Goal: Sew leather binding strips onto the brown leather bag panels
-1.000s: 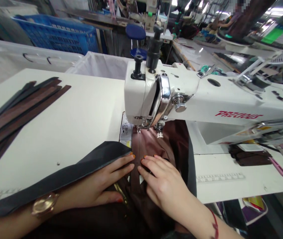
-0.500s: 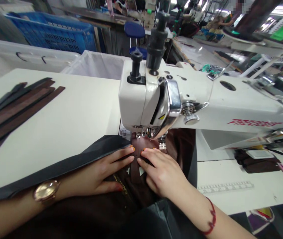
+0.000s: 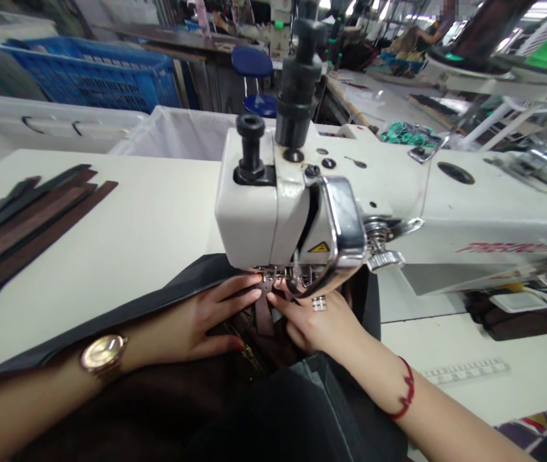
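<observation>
at the sewing machine [image 3: 249, 218], your left hand [image 3: 208, 317] lies open over the brown cloth [image 3: 152, 398], and your right hand [image 3: 324, 328], fingertips partly hidden behind the chrome guard [image 3: 347, 224], looks flat and loosely open too, neither appearing to grip. both have slid up to the presser foot [image 3: 274, 278] in the last half second, the brown strip [image 3: 264, 316] between them running toward it, suggesting the work is feeding through.
</observation>
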Available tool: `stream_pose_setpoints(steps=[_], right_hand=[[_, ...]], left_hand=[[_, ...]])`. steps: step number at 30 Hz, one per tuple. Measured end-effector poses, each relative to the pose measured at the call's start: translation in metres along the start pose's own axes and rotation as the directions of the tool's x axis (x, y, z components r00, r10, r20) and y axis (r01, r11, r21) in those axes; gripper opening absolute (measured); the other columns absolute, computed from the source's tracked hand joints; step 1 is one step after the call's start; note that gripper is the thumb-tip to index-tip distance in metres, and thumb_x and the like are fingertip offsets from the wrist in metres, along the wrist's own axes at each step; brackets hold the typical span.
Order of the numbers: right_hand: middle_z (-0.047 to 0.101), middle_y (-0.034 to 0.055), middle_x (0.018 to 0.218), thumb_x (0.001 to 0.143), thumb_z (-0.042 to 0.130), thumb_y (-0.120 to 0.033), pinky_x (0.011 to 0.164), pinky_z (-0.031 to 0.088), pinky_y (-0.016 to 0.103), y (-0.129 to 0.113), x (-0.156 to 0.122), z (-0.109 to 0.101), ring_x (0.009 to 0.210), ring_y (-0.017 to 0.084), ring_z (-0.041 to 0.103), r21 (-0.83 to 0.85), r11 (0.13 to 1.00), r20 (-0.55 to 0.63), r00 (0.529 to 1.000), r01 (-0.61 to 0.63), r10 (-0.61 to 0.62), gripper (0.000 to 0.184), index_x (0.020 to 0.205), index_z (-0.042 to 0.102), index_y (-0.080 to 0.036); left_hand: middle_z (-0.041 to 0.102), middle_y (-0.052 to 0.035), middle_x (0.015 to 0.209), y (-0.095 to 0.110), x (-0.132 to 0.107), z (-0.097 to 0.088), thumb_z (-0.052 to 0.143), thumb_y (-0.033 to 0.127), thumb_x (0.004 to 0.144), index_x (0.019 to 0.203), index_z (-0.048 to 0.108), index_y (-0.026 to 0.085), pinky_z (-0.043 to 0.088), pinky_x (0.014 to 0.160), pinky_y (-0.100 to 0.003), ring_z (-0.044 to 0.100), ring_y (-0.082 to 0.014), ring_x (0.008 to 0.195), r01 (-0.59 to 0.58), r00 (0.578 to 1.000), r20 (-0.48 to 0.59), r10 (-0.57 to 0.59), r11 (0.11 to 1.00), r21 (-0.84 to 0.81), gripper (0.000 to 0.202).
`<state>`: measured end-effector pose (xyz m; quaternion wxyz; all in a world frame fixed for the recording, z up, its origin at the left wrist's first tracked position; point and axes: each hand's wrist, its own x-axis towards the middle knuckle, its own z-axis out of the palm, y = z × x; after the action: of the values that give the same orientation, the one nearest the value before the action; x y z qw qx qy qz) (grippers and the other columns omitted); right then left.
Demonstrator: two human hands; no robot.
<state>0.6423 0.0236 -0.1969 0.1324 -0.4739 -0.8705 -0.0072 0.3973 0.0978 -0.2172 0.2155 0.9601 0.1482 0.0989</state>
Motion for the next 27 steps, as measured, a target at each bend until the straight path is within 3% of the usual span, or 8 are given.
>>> stream_pose_setpoints(steps=[7,15,22,27], right_hand=[[0.069,0.0110,0.104,0.087,0.048,-0.014,0.084,0.048,0.038,0.0039,0.0018,0.0031,0.094,0.024,0.061,-0.035,0.999,0.015,1.000,-0.011,0.012,0.025,0.101,0.068,-0.017],[0.070,0.0070,0.097,0.084,0.044,-0.007,0.093,0.044,0.035,0.0025,0.0027,0.0005,0.090,0.020,0.060,-0.040,0.999,-0.065,0.998,-0.002,-0.001,0.031,0.097,0.069,-0.019],[0.070,0.0096,0.098,0.087,0.046,-0.012,0.086,0.046,0.035,0.0045,0.0034,0.0009,0.091,0.021,0.060,0.009,1.000,-0.017,0.999,-0.030,0.030,0.026,0.098,0.069,-0.018],[0.070,0.0070,0.095,0.083,0.054,-0.013,0.084,0.047,0.033,0.0063,0.0057,0.0014,0.088,0.020,0.060,0.036,0.999,-0.001,0.999,-0.035,0.035,0.020,0.093,0.070,-0.020]], left_hand=[[0.026,-0.0106,0.156,-0.0085,-0.0005,0.0039,0.051,0.042,0.093,0.151,0.018,0.029,0.037,0.111,-0.047,0.034,-0.0311,0.138,0.020,1.000,0.002,-0.020,1.000,-0.002,0.068],[0.026,-0.0104,0.155,-0.0105,-0.0001,0.0043,0.049,0.041,0.094,0.151,0.012,0.032,0.041,0.108,-0.046,0.041,-0.0306,0.134,0.006,1.000,-0.012,-0.006,1.000,0.010,0.069],[0.030,-0.0118,0.153,-0.0105,0.0006,0.0040,0.051,0.042,0.093,0.149,0.024,0.027,0.040,0.108,-0.048,0.045,-0.0310,0.130,0.070,0.997,0.038,-0.071,0.997,0.025,0.064],[0.033,-0.0112,0.151,-0.0098,0.0039,-0.0003,0.051,0.042,0.093,0.148,0.027,0.026,0.042,0.107,-0.045,0.048,-0.0289,0.127,0.042,0.999,0.008,-0.042,0.999,0.032,0.062]])
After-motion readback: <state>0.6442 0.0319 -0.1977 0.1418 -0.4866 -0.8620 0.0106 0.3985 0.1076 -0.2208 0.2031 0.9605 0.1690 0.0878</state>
